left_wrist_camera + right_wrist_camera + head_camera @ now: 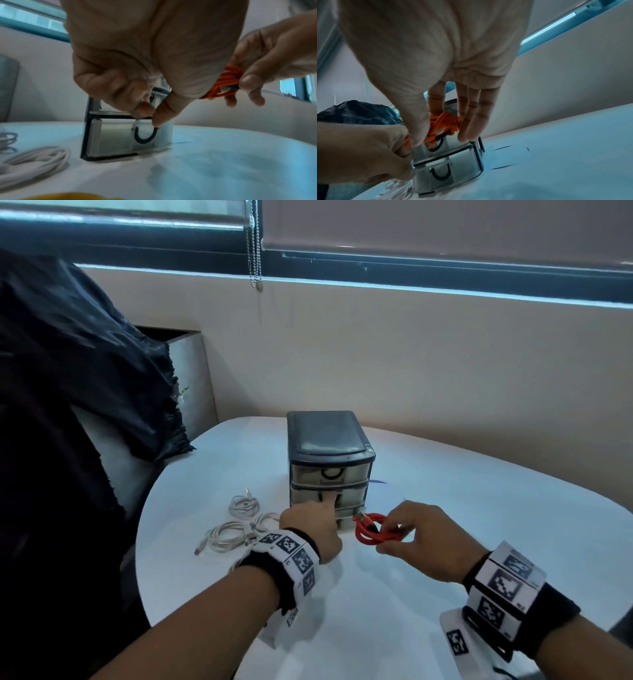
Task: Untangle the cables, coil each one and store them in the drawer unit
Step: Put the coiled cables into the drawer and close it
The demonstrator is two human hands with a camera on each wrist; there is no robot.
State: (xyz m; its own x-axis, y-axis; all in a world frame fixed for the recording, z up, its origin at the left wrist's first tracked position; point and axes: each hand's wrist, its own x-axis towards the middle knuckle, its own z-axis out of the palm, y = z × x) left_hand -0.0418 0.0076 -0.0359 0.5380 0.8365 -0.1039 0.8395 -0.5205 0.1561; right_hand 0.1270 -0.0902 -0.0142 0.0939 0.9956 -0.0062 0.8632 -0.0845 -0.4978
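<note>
The dark drawer unit [329, 440] with clear drawers stands mid-table. My left hand [327, 503] reaches its front with fingers curled; in the left wrist view the hand [150, 116] pinches thumb and forefinger at a drawer handle just above the bottom drawer [116, 138]. To the right of the unit, my right hand [387, 534] pinches a coiled red cable [371, 530], held in the air close to the lower drawers [462, 171]. The same red cable [443, 121] sits between thumb and fingers. All drawers look closed.
Coiled white cables [243, 505] [226, 537] lie on the round white table [445, 508] left of the unit. A dark cloth [68, 371] hangs over a seat at far left. The wall is right behind the unit.
</note>
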